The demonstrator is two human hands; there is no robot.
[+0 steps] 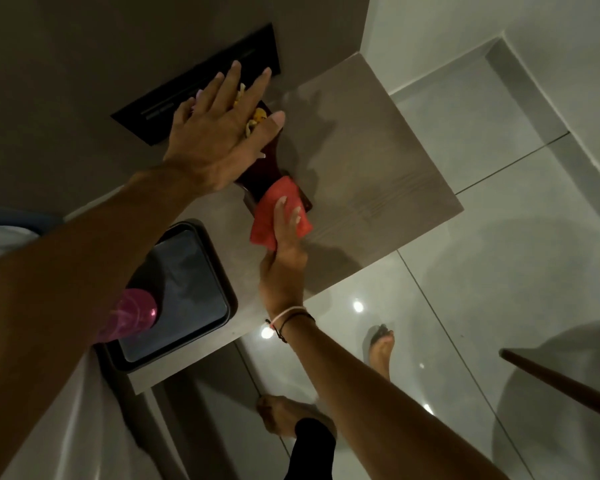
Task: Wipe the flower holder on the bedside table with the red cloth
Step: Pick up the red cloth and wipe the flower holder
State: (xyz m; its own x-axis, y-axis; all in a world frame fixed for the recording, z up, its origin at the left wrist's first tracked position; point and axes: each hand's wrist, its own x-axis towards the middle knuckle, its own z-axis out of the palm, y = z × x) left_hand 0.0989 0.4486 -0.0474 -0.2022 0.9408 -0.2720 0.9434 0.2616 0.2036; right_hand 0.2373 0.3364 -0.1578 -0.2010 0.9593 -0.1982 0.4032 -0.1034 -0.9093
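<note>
A dark red-brown flower holder (269, 164) stands on the grey wooden bedside table (378, 188), near the wall. Yellow and white flowers (255, 120) show at its top. My left hand (219, 133) lies flat over the flowers with its fingers spread, holding nothing. My right hand (286, 244) presses the red cloth (278, 216) against the lower part of the holder. The cloth hides the holder's base.
A black tray (222, 282) with a dark glossy inside sits on the near left of the table. A pink-capped object (134, 315) pokes out beside my left forearm. A black wall panel (201, 88) is behind the holder. Glossy floor tiles and my bare feet lie below.
</note>
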